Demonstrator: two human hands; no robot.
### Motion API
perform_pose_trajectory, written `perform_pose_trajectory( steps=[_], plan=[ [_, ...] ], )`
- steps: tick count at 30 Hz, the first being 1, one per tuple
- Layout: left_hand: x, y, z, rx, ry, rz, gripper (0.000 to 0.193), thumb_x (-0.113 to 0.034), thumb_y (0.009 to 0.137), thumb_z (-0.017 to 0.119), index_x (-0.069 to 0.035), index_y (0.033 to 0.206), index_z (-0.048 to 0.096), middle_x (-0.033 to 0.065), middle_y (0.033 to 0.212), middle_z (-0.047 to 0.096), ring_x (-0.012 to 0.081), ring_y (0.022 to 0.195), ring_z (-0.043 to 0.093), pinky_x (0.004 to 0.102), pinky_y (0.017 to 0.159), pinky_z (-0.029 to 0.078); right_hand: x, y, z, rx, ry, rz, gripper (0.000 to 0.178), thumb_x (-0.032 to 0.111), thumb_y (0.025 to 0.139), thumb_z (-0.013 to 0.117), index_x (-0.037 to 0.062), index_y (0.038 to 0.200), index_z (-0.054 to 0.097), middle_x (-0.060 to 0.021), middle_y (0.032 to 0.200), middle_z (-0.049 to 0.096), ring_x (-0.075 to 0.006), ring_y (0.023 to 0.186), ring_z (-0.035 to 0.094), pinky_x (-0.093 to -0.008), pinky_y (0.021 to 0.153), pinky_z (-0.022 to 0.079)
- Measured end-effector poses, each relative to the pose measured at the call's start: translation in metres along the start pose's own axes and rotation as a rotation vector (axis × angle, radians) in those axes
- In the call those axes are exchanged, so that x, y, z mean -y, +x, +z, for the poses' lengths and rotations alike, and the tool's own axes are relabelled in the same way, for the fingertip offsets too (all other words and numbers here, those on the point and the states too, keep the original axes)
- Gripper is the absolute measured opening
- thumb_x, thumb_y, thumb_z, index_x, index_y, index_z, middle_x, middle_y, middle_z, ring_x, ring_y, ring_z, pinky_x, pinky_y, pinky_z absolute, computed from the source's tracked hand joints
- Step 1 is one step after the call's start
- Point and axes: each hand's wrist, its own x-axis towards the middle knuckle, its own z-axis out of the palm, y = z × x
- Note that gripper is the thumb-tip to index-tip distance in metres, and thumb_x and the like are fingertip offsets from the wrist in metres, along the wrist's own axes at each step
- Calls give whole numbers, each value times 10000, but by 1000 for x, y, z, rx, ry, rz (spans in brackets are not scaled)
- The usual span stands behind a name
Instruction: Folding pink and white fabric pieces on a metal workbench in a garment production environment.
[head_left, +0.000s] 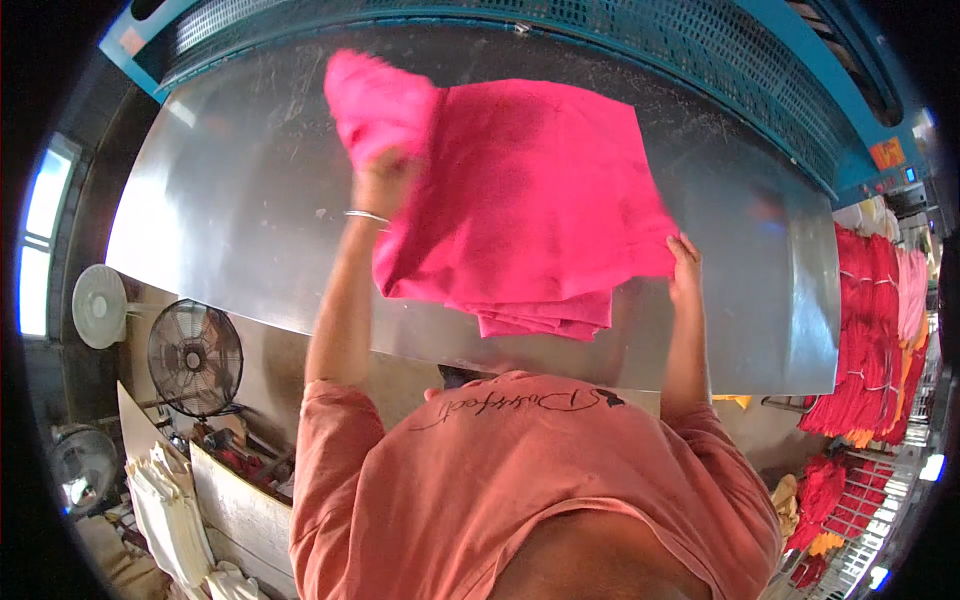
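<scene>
The cloth (pixel 530 185), bright pink, lies between the fingers of both hands, spread over the bench (pixel 245 195). The left hand (pixel 386 178) is at the cloth's left side and is blurred. Its fingers touch the fabric, but how far they are bent, and whether they grip, cannot be told. Beyond these fingers a loose portion of the cloth stands up and flares, also blurred. A pale bangle (pixel 366 215) circles the wrist just behind them.

The right hand (pixel 685 268) is at the cloth's right corner, nearer the person than the left. Its fingers are pinched on the edge there, the tips close together; the thumb is not clearly seen. From these fingers the cloth runs leftward in one broad, lightly creased panel.

Between the two sets of fingers, and nearer the person, folded layers (pixel 550 318) of pink fabric show under the cloth's near edge. Whether they are part of the same piece cannot be told.

Beyond the fingers, across the bench's far side, is a blue machine (pixel 640 35) with a perforated panel. Well apart from the left fingers, to the left and nearer the person, is a black fan (pixel 194 358). Well to the right of the right fingers hang red cloths (pixel 865 330).
</scene>
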Motion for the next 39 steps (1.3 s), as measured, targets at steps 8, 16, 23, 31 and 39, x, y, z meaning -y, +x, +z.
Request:
perform_pose_trajectory(
  steps=[8,16,23,31,39],
  plan=[
    [-77,-151,140,423,-5,130,881,-470,746,599,61,1314,186,201,1278,387,300,1172,391,377,967,327,84,-46,164,455,13,-409,385,109,801,590,-36,1149,510,-94,1044,588,-120,928,542,-263,817,430],
    [2,-172,134,-53,-257,-184,217,-87,814,544,-18,1012,601,157,964,603,250,884,568,388,737,413,45,-91,250,1148,-147,-268,391,291,878,505,41,1179,499,-81,996,606,-151,898,571,-280,765,444],
    [12,-181,122,-104,-993,-783,186,-56,797,541,-4,959,616,111,949,611,232,825,583,324,704,469,-59,-7,221,469,-194,-155,489,422,821,559,3,1072,546,-97,960,609,-154,843,584,-266,662,473],
    [-63,-144,78,-253,-1455,-820,109,-132,816,585,-34,861,600,32,775,580,122,643,547,236,522,426,-2,-20,263,669,-52,-191,244,205,743,626,8,887,632,-11,785,611,-109,719,552,-276,648,434],
    [-111,-180,151,336,-1174,-651,309,-293,872,533,-13,996,576,54,916,590,128,818,551,296,703,460,-2,18,118,490,-85,23,319,246,776,635,1,976,600,-65,916,620,-131,799,585,-258,709,460]
  ],
)
